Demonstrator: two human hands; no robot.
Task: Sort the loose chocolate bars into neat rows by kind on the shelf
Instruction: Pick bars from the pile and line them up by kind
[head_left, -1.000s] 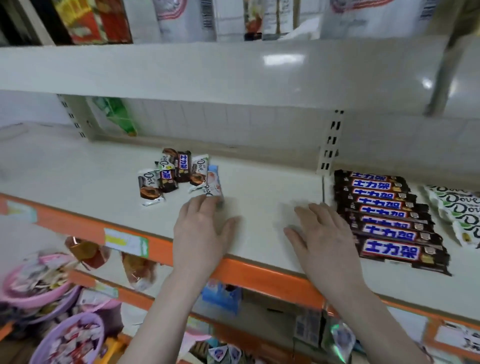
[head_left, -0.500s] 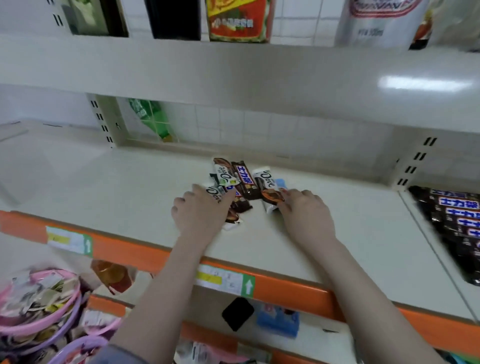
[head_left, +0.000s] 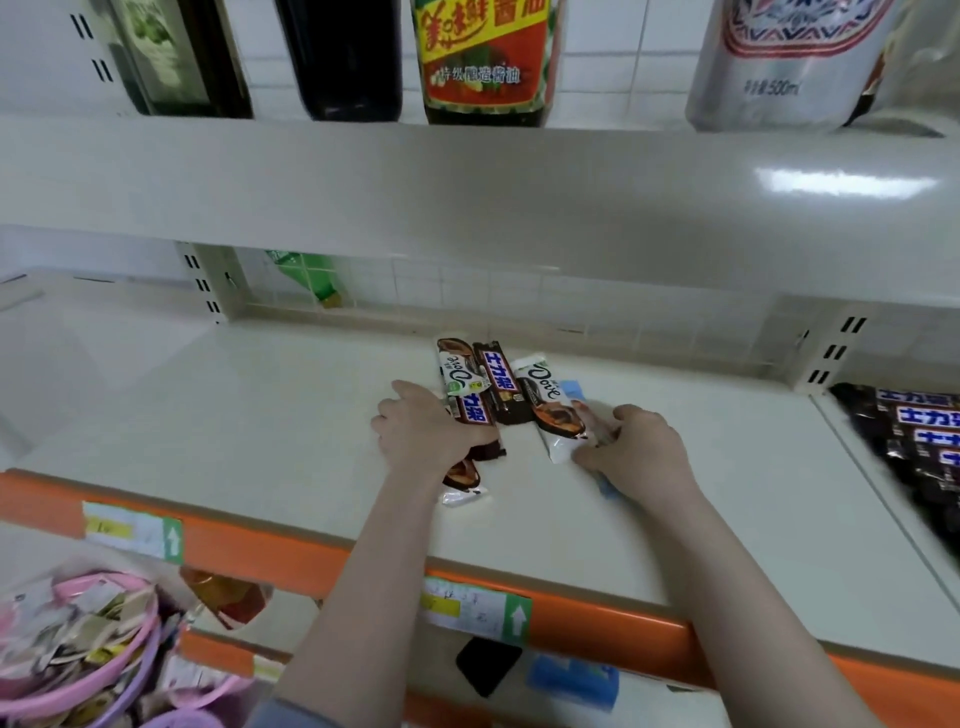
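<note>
A cream shelf (head_left: 260, 415) with an orange front edge (head_left: 311, 551) runs across the view, and a second shelf above it carries dark bottles (head_left: 343, 57) before a white tiled wall.

The left hand (head_left: 423, 434) lies near the middle of the shelf, with the fingers curled over the left side of a small pile of loose chocolate bars (head_left: 493, 395). It holds down a brown bar with blue letters (head_left: 474, 413) and a white Dove bar (head_left: 462, 480) whose end comes out under the wrist toward the front edge. The right hand (head_left: 641, 449) is at the right side of the pile. Its fingers are bent and pinch the lower end of another white Dove bar (head_left: 548, 410); a light blue wrapper (head_left: 574, 389) lies under this hand, mostly hidden. Between the two hands a second brown bar (head_left: 501, 382) and one more Dove bar (head_left: 457, 366) lie touching each other, pointing toward the back wall.

Left of the pile the shelf surface is bare up to the slotted upright (head_left: 202, 283). To the right there is free surface also, up to a seam in the shelf, and beyond it a row of brown bars (head_left: 914, 431) lies close together at the picture edge. Below the front edge, pink baskets (head_left: 93, 670) with small packets stand at the lower left.
</note>
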